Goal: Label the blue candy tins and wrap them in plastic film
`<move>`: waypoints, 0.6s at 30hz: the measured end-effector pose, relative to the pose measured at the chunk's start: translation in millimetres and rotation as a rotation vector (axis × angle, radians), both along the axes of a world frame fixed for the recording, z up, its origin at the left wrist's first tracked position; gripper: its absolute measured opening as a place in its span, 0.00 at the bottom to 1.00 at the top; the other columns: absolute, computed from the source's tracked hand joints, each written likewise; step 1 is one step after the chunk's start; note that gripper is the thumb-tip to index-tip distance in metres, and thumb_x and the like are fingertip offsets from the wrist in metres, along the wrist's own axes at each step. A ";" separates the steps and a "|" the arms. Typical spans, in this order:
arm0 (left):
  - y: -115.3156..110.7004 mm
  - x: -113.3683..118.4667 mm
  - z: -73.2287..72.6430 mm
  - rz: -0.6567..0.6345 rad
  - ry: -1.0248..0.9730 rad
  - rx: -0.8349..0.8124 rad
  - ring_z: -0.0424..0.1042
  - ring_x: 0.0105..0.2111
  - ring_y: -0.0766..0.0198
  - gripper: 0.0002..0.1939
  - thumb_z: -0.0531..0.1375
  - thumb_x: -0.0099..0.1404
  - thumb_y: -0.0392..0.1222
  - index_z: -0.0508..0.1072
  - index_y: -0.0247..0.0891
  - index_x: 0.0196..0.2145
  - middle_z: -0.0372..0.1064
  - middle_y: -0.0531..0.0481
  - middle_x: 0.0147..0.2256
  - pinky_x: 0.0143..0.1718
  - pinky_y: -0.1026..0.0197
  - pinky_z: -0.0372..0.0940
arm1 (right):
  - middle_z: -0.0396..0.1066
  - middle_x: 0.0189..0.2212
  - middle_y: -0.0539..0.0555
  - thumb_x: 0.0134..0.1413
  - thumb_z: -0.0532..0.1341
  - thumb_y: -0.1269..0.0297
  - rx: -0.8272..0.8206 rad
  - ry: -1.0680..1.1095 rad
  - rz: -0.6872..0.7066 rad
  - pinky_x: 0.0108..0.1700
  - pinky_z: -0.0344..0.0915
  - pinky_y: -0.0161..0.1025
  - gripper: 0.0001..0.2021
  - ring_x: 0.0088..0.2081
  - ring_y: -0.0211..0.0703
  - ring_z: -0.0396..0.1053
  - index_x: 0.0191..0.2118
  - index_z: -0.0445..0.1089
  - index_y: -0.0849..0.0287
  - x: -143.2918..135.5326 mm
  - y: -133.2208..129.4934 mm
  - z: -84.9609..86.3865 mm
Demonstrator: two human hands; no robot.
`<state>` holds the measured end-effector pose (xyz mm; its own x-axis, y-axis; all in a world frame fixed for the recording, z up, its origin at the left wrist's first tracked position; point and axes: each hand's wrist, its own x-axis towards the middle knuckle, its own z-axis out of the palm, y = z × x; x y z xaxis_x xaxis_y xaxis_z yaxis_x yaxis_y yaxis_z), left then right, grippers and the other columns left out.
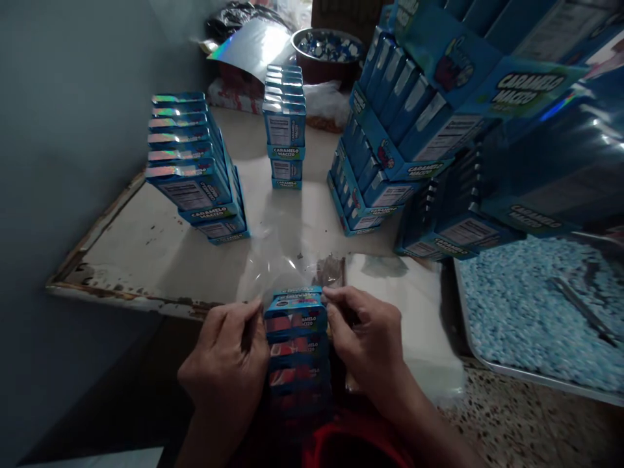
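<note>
A blue display box of candy boxes (297,348), lettered "Caramelo Macizo", sits between my hands at the table's front edge. A clear plastic bag (277,263) spreads out from its far end over the table. My left hand (231,357) is closed in a pinch at the box's upper left corner, on the bag's edge. At the upper right corner my right hand (368,335) pinches the other side of the bag. The near end of the box fades into shadow near my body.
Filled blue display boxes stand stacked at the left (195,169), the back (285,130) and the right (390,143). A pile of clear bags (404,325) lies right of my hands. Beyond it are a tray of blue candies (536,312) with tongs, and a round tub (326,49) behind.
</note>
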<state>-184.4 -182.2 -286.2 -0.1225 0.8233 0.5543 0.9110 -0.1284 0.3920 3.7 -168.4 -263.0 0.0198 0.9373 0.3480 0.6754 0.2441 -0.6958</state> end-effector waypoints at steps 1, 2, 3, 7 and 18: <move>-0.3 0.4 -2.0 -0.005 -0.008 0.023 0.77 0.36 0.62 0.06 0.65 0.67 0.38 0.80 0.41 0.42 0.78 0.50 0.37 0.36 0.62 0.66 | 0.79 0.31 0.50 0.61 0.63 0.74 0.083 0.003 -0.015 0.32 0.67 0.33 0.08 0.29 0.36 0.74 0.43 0.78 0.58 -1.7 -2.7 -3.6; -0.8 0.5 -3.9 -0.003 -0.017 0.050 0.77 0.37 0.62 0.06 0.66 0.66 0.37 0.80 0.40 0.42 0.78 0.50 0.37 0.37 0.62 0.66 | 0.78 0.30 0.50 0.61 0.63 0.75 0.174 -0.010 -0.027 0.32 0.67 0.33 0.09 0.28 0.36 0.74 0.45 0.77 0.59 -2.4 -5.8 -8.1; -1.4 0.5 -5.7 -0.001 -0.024 0.077 0.77 0.37 0.62 0.07 0.67 0.65 0.36 0.80 0.40 0.42 0.79 0.49 0.38 0.37 0.62 0.67 | 0.78 0.29 0.50 0.60 0.64 0.76 0.263 -0.035 -0.035 0.31 0.67 0.33 0.11 0.27 0.36 0.73 0.47 0.77 0.59 -2.1 -9.0 -13.2; -4.4 1.4 -11.4 -0.058 -0.047 0.195 0.77 0.35 0.63 0.12 0.70 0.60 0.31 0.80 0.37 0.43 0.79 0.48 0.37 0.39 0.63 0.69 | 0.77 0.29 0.50 0.58 0.67 0.77 0.450 -0.160 -0.003 0.33 0.67 0.35 0.18 0.27 0.36 0.70 0.53 0.76 0.57 8.5 -21.2 -34.7; -4.5 -26.5 -71.0 -0.141 0.050 0.206 0.78 0.41 0.57 0.14 0.66 0.65 0.45 0.74 0.40 0.46 0.78 0.46 0.40 0.42 0.60 0.70 | 0.79 0.43 0.58 0.66 0.61 0.71 0.408 -0.208 0.096 0.45 0.74 0.40 0.17 0.43 0.44 0.77 0.59 0.72 0.56 28.6 -31.5 -58.4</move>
